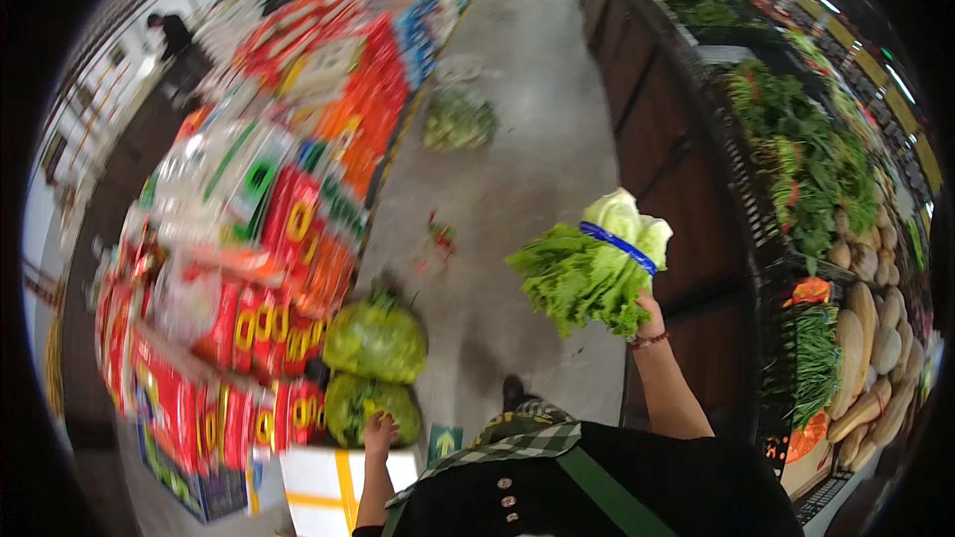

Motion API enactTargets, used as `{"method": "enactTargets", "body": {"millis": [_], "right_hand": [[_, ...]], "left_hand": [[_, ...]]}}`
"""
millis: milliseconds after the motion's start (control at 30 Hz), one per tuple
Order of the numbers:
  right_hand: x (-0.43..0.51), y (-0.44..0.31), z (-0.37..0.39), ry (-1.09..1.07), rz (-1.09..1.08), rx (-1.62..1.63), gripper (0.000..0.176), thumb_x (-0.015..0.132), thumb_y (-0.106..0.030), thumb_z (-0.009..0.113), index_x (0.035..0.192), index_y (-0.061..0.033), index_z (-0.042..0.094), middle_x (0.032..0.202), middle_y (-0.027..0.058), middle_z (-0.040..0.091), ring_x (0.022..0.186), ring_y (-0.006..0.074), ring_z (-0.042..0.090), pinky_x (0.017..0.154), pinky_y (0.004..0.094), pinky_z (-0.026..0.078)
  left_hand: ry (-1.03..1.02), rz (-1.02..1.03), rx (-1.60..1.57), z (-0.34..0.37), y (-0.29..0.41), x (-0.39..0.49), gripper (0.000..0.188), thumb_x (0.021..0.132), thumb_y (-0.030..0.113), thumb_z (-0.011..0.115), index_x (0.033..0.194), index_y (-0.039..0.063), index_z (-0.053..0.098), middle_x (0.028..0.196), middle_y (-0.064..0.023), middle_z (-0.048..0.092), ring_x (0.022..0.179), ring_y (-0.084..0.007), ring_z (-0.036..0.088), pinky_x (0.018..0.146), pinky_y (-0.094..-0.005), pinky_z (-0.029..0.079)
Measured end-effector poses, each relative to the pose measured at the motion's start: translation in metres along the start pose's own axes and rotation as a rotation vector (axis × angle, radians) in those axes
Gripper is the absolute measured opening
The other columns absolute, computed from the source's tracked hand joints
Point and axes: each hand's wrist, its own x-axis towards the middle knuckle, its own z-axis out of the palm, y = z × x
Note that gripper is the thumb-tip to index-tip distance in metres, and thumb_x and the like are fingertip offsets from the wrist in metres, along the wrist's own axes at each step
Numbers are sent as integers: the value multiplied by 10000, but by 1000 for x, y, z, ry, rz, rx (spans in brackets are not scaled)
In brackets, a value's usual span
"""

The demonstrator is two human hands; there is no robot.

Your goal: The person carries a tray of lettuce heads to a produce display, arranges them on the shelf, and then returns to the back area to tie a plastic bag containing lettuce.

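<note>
My right hand (651,317) grips a bundle of leafy green lettuce (589,272) from beneath and behind; a blue band (618,246) wraps its pale stem end. The bundle is over the aisle floor, beside the dark wooden side of the produce stand. My left hand (380,430) holds nothing, its fingers apart and slightly bent. It is above the edge of a white box with yellow tape (317,477), in front of a filled plastic bag of greens (354,399). Another such bag (377,339) lies just beyond.
Stacked red and orange packages (291,224) line the left side. A bag of greens (460,118) and red-green scraps (442,233) lie on the aisle floor (515,164). On the right, the produce stand (671,142) bears leafy bunches (798,149) and gourds (850,343). A person (177,41) stands far left.
</note>
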Motion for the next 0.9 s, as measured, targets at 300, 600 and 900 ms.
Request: {"method": "enactTargets", "body": {"millis": [300,600,900], "right_hand": [[232,-123,-38,302,-211,60,359,738,-157,587,1052,2,519,953,89,579,846,205,569,723,320,464],[367,-233,-128,629,-596,156,443,743,-233,573,1102,13,490,996,141,574,844,277,584,687,379,495],[562,-322,-263,667,-827,184,569,688,-252,604,1169,7,444,1076,147,543,913,298,573,725,417,504]], "left_hand": [[56,47,979,105,127,176,334,773,304,565,842,-23,578,719,-137,598,631,-225,565,586,-354,442],[-9,552,1302,360,430,504,425,723,368,524,887,-18,596,819,-236,600,801,-375,583,711,-444,461],[-592,1030,890,936,711,630,396,766,286,581,1057,28,508,911,-173,597,859,-315,571,741,-374,450]]}}
